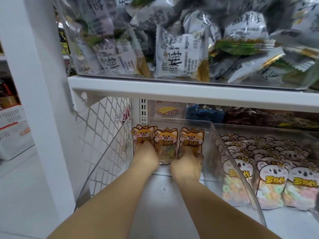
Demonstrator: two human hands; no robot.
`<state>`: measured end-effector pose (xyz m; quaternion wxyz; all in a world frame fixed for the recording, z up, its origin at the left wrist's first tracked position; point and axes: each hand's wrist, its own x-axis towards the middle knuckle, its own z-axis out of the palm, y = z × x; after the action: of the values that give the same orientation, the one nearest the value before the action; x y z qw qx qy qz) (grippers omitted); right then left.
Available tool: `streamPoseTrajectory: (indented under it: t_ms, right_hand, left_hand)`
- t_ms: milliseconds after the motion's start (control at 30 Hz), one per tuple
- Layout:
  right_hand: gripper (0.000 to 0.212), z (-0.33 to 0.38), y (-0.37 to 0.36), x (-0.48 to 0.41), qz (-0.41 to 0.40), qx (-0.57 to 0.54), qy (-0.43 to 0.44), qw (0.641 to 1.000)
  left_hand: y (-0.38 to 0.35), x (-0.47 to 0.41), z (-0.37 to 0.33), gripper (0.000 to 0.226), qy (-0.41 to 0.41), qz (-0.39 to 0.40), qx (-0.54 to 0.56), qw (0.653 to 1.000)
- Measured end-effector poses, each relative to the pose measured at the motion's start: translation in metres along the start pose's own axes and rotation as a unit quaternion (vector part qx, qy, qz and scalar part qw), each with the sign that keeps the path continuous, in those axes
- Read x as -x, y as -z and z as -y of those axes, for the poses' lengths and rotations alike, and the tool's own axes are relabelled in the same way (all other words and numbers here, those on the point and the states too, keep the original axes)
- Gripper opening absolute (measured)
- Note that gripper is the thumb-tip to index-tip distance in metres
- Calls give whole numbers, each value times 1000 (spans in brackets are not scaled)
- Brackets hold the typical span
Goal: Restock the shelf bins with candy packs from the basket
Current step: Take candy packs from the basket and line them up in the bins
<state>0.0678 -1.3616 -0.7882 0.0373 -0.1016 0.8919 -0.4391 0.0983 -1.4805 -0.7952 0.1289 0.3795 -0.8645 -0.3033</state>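
**Q:** What are the main structures?

**A:** A white shelf unit fills the frame: its upright post (pixel 34 83) stands at the left and a shelf board (pixel 172 94) crosses the middle. On the board, across the top of the frame, sits a clear upper bin (pixel 259 86) heaped with grey-white sachets (pixel 179 56).

**Q:** And below the board?

**A:** At lower centre is a clear lower bin (pixel 164 200), its floor mostly bare. Just beside it, at lower right, a neighbouring bin (pixel 259 125) holds rows of upright koala packs (pixel 272 180). A white wire mesh panel (pixel 103 135) closes the shelf's side at centre left. A white slotted basket (pixel 13 133) shows at the far left edge.

**Q:** Where are the hands?

**A:** Both forearms reach in from the bottom edge to the back of the lower bin. The left hand (pixel 146 157) lies on the lower part of the left fox pack (pixel 143 135). The right hand (pixel 188 163) lies on the lower part of the right fox pack (pixel 191 137).

**Q:** How are the packs held?

**A:** The fingers cover the pack fronts, but blur hides them. Whether they pinch or only press cannot be told.

**Q:** Where are the candy packs?

**A:** Three orange fox packs stand upright, side by side, at the bin's rear. The middle fox pack (pixel 165 140) stands between the two hands.
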Motion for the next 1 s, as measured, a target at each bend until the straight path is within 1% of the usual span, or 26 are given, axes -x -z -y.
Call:
streamPoseTrajectory:
  t_ms: [33, 133, 167, 267, 300, 367, 467, 500, 567, 633, 667, 767, 833, 933, 1000]
  right_hand:
    - [41, 0, 1, -1, 0, -3, 1, 1000]
    - [39, 1, 2, -4, -7, -21, -10, 1000]
    - [41, 1, 1, -4, -11, -25, -16, 999]
    - [44, 0, -1, -4, -15, -29, -11, 999]
    - [43, 0, -3, -4, -13, -26, -5, 1000]
    - [40, -1, -6, -4, -5, -15, 7, 1000]
    - [42, -2, -7, -3, 2, 24, 43, 999]
    - [44, -2, -7, -1, 4, 49, 71, 996]
    - [48, 1, -8, 4, 17, 117, 156, 981]
    - [52, 3, -11, 6, 35, 183, 236, 954]
    - [54, 3, -13, 7, 46, 207, 253, 944]
    - [64, 2, -19, 6, 68, 231, 248, 938]
    - [68, 0, -21, 7, 71, 227, 245, 940]
    - [67, -2, -20, 9, 72, 211, 243, 944]
    - [63, -2, -18, 10, 75, 202, 239, 947]
  left_hand:
    - [-2, -3, 0, 23, 12, 8, 9, 1000]
    - [-5, -2, -9, 29, 60, 10, 93, 994]
    - [-5, -1, -12, 35, 65, -1, 93, 993]
    - [-3, 1, -15, 64, 61, -39, 46, 996]
    - [-2, 3, -14, 64, 54, -43, 35, 997]
    - [-1, 9, -11, 55, 30, -62, -12, 998]
    - [4, 19, -5, 47, -14, -129, -96, 987]
    - [7, 21, -2, 50, -28, -154, -96, 983]
    - [13, 18, 2, 61, -67, -183, -88, 977]
    - [17, 14, 5, 68, -101, -176, -83, 976]
    - [19, 13, 5, 68, -110, -170, -82, 976]
    - [25, 12, 4, 64, -111, -171, -91, 975]
    - [29, 12, 3, 57, -109, -177, -96, 973]
    - [34, 14, -2, 41, -102, -160, -117, 975]
    - [39, 14, -5, 36, -93, -141, -141, 975]
